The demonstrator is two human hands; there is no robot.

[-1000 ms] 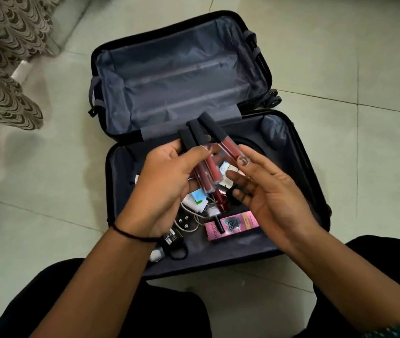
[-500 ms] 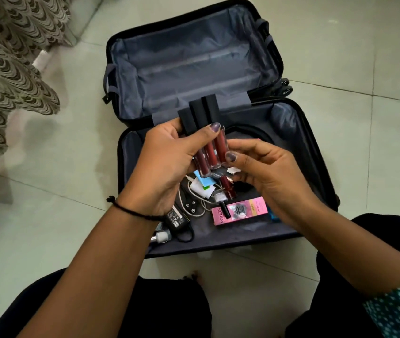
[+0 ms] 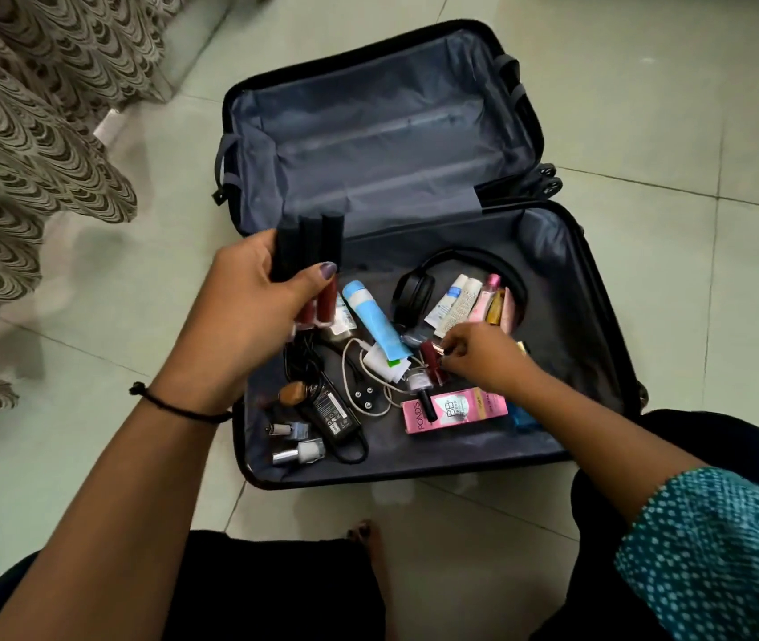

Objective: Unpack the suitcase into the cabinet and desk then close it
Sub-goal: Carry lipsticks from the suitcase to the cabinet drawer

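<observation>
View from a head-worn camera looking down at a black hard-shell suitcase (image 3: 460, 451) lying fully open on a pale tiled floor (image 3: 669, 108), with the person's knees at the bottom edge. The far half of the case shows only its grey lining; the near half holds a scatter of small items. The left hand (image 3: 248, 326), with a thin black band (image 3: 174, 407) round the wrist, is raised over the near half's left side, its fingers and thumb wrapped round three lip gloss tubes (image 3: 322, 303) held side by side, black caps pointing away and red ends toward the palm. The right hand (image 3: 484, 353), coming out of a teal dotted sleeve (image 3: 715, 548), reaches down into the middle of the near half; its fingertips are curled onto a small dark red tube (image 3: 430, 356) and seem to pinch it, though blur makes the grip hard to confirm. Around that hand lie black headphones (image 3: 414, 293), a blue and white tube (image 3: 370, 316), a cluster of small bottles and tubes (image 3: 474, 303) inside the headphone band, and a pink Pond's box (image 3: 453, 409) just in front of the wrist. Toward the near left corner are a black power adapter (image 3: 331, 409) with its cord, a white charger plug (image 3: 375, 360) with a looped cable, and two nail polish bottles (image 3: 299, 451). A patterned beige curtain (image 3: 21, 155) hangs along the left side of the view.
</observation>
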